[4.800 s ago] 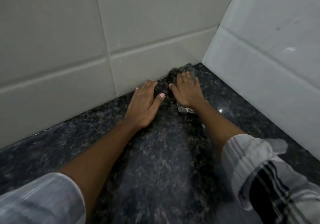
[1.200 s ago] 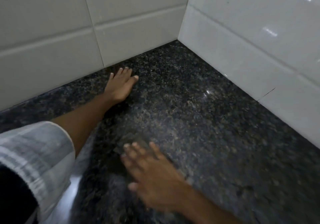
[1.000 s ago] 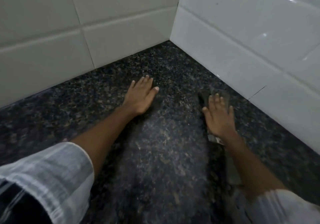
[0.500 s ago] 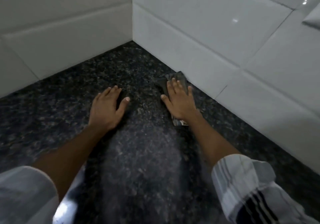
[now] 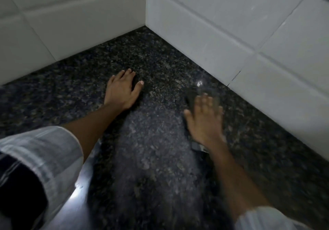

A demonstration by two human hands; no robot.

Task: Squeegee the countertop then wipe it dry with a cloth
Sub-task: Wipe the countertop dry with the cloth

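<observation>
So I'm looking down into a corner where two white tiled walls [image 5: 204,39] meet, with the dark speckled surface [image 5: 154,158] running up to both. My left hand [image 5: 121,91] lies flat on the stone, fingers spread wide, holding nothing, a bit short of the back wall. My right hand [image 5: 204,121] is blurry but open and pressed palm-down on the cloth [image 5: 197,147], which is dark and pokes out past the fingertips and at the wrist. It sits near the right-hand wall, not touching it. Plenty of bare stone between the hands and toward the corner. No containers in sight.
</observation>
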